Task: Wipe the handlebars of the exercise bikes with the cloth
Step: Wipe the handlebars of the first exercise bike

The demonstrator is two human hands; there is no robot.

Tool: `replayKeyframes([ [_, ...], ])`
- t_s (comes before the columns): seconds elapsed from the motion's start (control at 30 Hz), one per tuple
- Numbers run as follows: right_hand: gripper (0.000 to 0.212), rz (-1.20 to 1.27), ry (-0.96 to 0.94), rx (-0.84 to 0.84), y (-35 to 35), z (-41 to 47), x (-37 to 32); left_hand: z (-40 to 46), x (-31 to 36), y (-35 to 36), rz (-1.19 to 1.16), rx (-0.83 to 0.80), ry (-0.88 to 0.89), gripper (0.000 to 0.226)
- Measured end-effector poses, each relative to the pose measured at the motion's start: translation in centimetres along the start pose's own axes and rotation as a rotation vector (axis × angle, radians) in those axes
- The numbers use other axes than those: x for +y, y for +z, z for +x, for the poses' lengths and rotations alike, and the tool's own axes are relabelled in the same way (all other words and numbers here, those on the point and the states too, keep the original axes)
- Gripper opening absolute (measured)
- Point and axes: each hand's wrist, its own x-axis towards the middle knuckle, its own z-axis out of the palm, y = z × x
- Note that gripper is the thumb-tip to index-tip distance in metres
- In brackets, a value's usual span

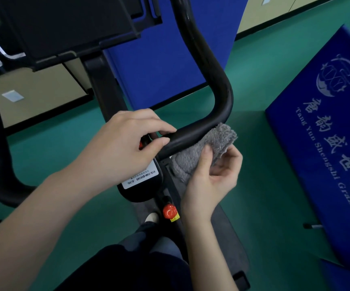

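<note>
While the exercise bike's black right handlebar [218,106] fills the middle of the view, the wiping step looks under way on its lower bend. The left hand [125,143] sits just left of that bend, fingers curled onto the bar near its inner end. Under the bend, the right hand [214,175] pinches the grey fluffy cloth [214,143] between thumb and fingers, cloth touching the bar's underside. Next, I judge, the cloth must wrap and slide along the bar. No containers show.

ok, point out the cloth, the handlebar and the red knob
cloth [222,139], head view, fluffy upper fold beside the bar
handlebar [222,101], head view, outer bend of the black tube
red knob [169,211], head view, its round face
</note>
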Motion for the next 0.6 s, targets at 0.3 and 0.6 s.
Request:
replayKeyframes([
  [0.3,0.013,-0.009,0.203,-0.146,-0.8,-2.9,0.7,-0.1,0.1,0.2,0.039,0.039,0.026,0.019],
  [0.6,0.024,0.074,0.55,-0.236,-0.8,-1.4,0.4,-0.1,0.0,0.3,0.066,0.038,0.014,0.019],
])
